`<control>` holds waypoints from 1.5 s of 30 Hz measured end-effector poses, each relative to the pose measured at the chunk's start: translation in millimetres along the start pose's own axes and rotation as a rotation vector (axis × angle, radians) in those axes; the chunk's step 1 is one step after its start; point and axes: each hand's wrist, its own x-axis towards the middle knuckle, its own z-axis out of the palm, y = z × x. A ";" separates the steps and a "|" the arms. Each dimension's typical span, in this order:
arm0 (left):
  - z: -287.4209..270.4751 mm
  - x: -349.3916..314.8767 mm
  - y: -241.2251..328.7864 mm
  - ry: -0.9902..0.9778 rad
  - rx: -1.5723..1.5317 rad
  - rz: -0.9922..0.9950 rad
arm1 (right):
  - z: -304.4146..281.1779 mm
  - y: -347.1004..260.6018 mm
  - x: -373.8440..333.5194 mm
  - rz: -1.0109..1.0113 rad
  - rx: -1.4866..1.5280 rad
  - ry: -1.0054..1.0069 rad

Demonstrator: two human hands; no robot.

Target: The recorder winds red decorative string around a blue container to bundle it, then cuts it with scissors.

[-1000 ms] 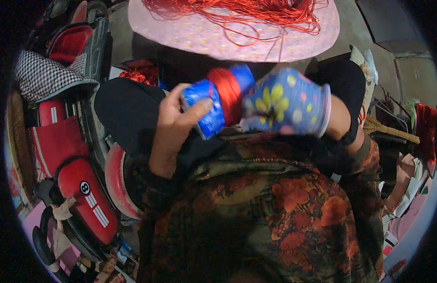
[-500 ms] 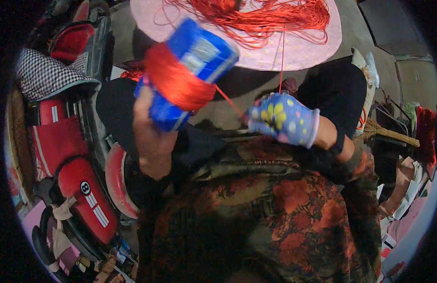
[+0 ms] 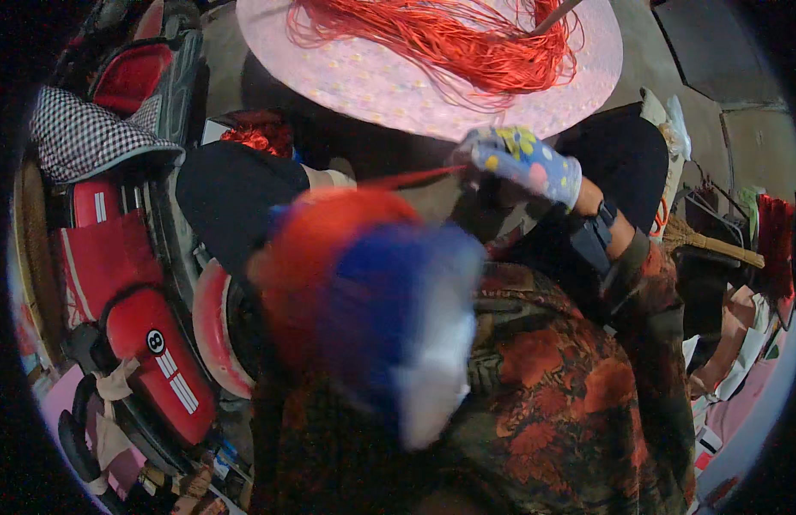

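The blue packet (image 3: 372,300) had swung down and nearer the flowered shirt (image 3: 578,386); red cord (image 3: 342,227) circled it; the hands were apart, the gloved right hand (image 3: 527,163) closed on a strand (image 3: 415,178); the left hand (image 3: 259,268) was too blurred to tell its grip; more cord lay on the pink tabletop (image 3: 355,81).

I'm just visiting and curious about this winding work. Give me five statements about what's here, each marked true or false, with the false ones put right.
1. The right hand is bare. False: it wears a patterned glove.
2. A red strand runs between the right hand and the blue bundle. True.
3. The red cord pile lies on a round pink surface. True.
4. The checkered cushion is on the person's right. False: it is on the left.
5. A broom shows on the person's right. True.
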 end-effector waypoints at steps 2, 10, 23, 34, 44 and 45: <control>-14.4 5.5 -8.6 0.002 -0.003 0.263 | 12.6 -20.2 -15.2 0.206 0.109 -0.135; -6.4 12.4 -22.3 0.404 0.622 -0.227 | -12.3 -83.4 6.0 -0.341 -0.457 -0.271; -36.5 -22.5 -41.8 0.589 0.166 0.265 | 22.1 -36.9 -15.0 -0.119 -0.382 -0.170; 3.9 -2.7 -17.6 0.247 0.158 -0.310 | -23.2 -39.1 34.1 0.108 0.030 -0.067; -3.4 8.1 -21.3 0.602 0.015 0.129 | 13.0 -67.8 -9.3 -0.300 -0.511 -0.175; -8.8 6.9 -27.7 0.602 0.229 0.105 | 5.6 -80.4 -8.9 -0.348 -0.592 -0.204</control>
